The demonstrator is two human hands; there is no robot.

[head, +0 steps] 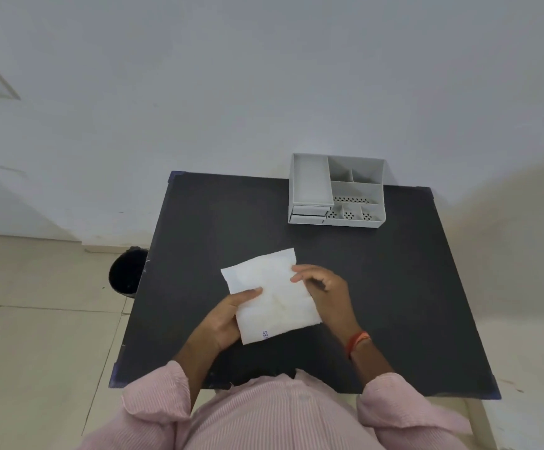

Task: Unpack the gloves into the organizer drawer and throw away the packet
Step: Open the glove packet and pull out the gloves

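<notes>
A flat white packet (270,293) with small purple print near its lower edge is held above the middle of the black table (394,287). My left hand (228,316) grips its lower left side, thumb on top. My right hand (321,287) holds its right edge with the fingers curled over the top corner. The gloves are not visible; the packet looks sealed. A grey organizer (337,191) stands at the table's far edge, with two small shut drawers (308,214) at its front left.
A black waste bin (127,271) stands on the tiled floor just left of the table. The wall runs right behind the organizer. My pink sleeves and shirt fill the bottom of the view.
</notes>
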